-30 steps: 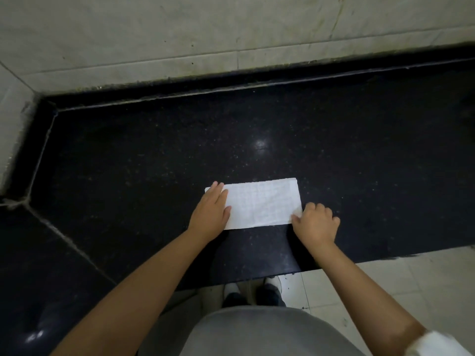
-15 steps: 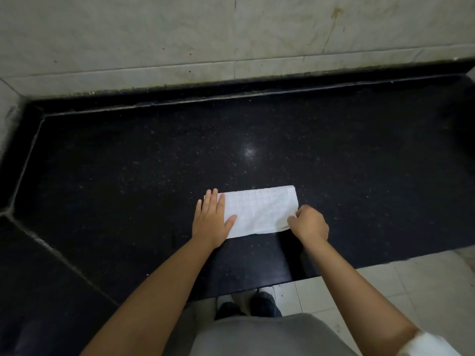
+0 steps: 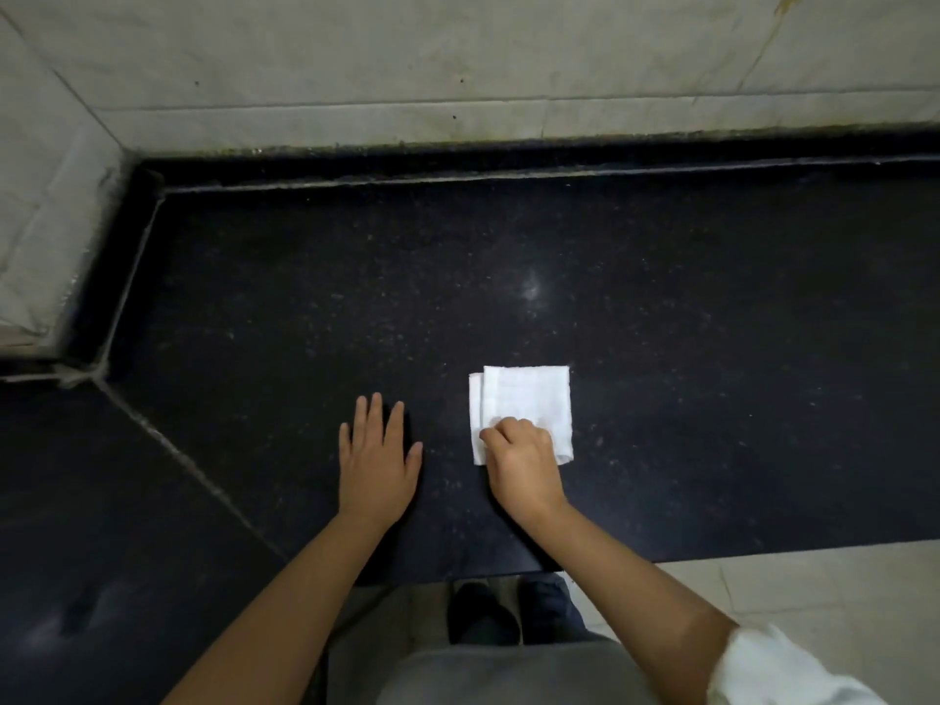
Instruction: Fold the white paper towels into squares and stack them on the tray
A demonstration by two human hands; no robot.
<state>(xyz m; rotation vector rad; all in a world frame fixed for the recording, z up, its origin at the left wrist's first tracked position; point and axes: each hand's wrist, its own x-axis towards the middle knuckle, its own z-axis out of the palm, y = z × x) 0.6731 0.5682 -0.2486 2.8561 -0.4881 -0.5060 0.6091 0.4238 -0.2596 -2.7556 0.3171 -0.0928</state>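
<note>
Since the earlier frames, we are seeing the white paper towel [image 3: 526, 399] go from a long strip lying crosswise to a near-square, folded over on itself, with a narrow band of the lower layer showing along its left edge. Our left hand [image 3: 377, 457], which was pressing the strip's left end, is now lying flat on the bare black desk [image 3: 712, 348], well apart from the towel, its fingers [image 3: 375, 414] straight and a little spread, holding nothing. Our right hand [image 3: 524, 463], which was at the strip's right corner, is now resting on top of the folded towel at its near edge, toward the left corner, its fingers [image 3: 501, 432] curled in and pressing down on the paper; we cannot tell whether they are pinching a layer or only pressing it flat. No tray or other container is showing in this view. The towel is lying flat on the desk, right of centre and near the front edge, with its far part sticking out past our right knuckles. Behind the desk a pale tiled wall [image 3: 458, 58] is running along the back and the left side, and below the front edge a light floor [image 3: 814, 592] and dark shoes [image 3: 483, 613] are showing.
</note>
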